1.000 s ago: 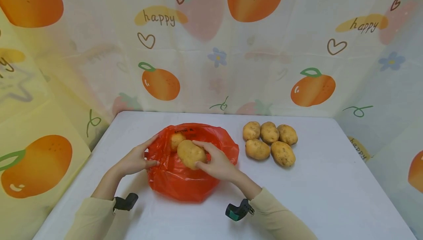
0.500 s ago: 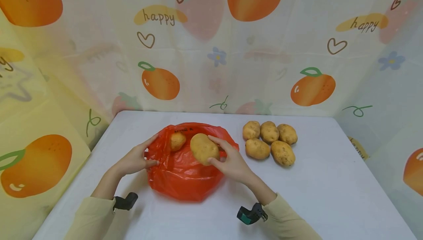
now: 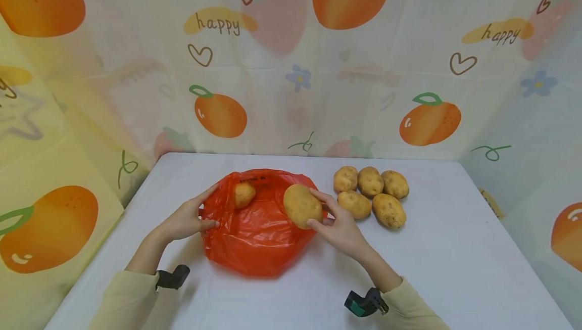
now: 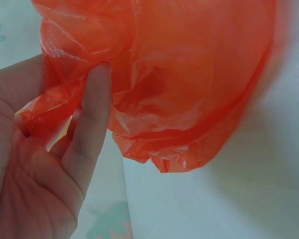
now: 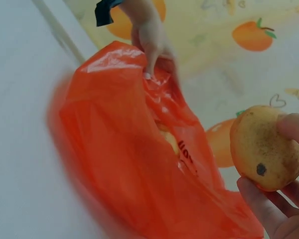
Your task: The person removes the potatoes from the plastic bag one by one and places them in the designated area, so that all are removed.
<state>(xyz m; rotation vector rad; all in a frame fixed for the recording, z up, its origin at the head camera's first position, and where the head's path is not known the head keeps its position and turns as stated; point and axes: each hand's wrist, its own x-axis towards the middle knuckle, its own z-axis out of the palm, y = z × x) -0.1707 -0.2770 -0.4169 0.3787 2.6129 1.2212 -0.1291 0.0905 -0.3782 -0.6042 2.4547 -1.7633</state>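
Observation:
A red plastic bag (image 3: 259,249) stands with its mouth spread on the table, one potato (image 3: 244,195) showing inside it. My left hand (image 3: 184,220) grips the bag's left rim, and in the left wrist view its fingers (image 4: 92,114) curl against the crumpled plastic. Over the right edge of the bag, my right hand (image 3: 338,226) holds another potato (image 3: 302,206) between thumb and fingers. The right wrist view shows a dark spot on this held potato (image 5: 266,149). The bottom of the bag is hidden.
Several loose potatoes (image 3: 370,182) lie in two rows on the white table (image 3: 454,254), right of the bag. Behind the table hangs a curtain (image 3: 273,112) printed with fruit. Each wrist wears a small black camera (image 3: 366,303).
My right hand has moved to the right with its potato, from over the middle of the bag to its right edge. The left hand has stayed at the rim.

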